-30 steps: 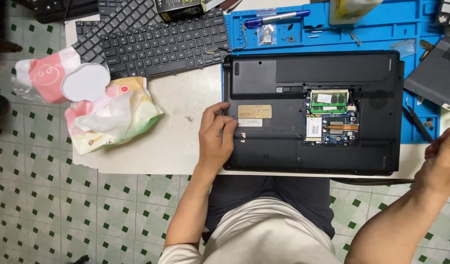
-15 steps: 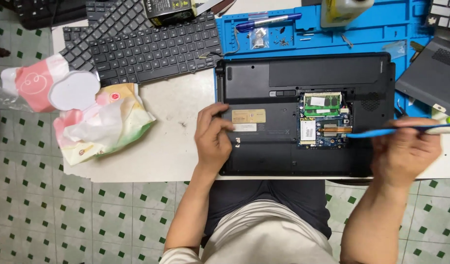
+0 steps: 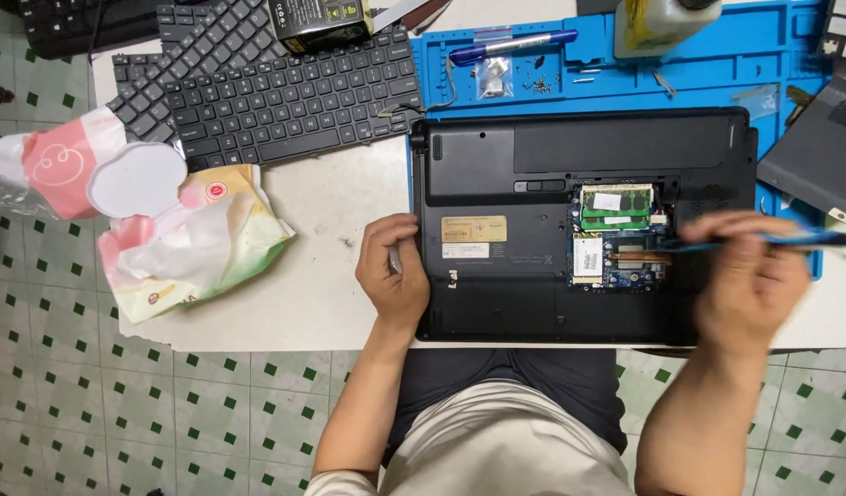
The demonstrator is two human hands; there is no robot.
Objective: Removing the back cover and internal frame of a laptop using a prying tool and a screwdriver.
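Black laptop (image 3: 570,230) lies upside down on the white table (image 3: 331,294), its top edge over a blue mat (image 3: 717,64). One cover panel is off, showing green memory and a circuit board (image 3: 616,234) in the open bay. Left hand (image 3: 393,276) rests at the laptop's left edge, fingers curled loosely, touching the case and something small and grey (cannot tell what). Right hand (image 3: 749,280), blurred, fingers closed on a blue tool (image 3: 790,241) whose tip lies over the open bay. Loose keyboard (image 3: 276,92) sits up left, crumpled wipes packet (image 3: 189,243) beside it.
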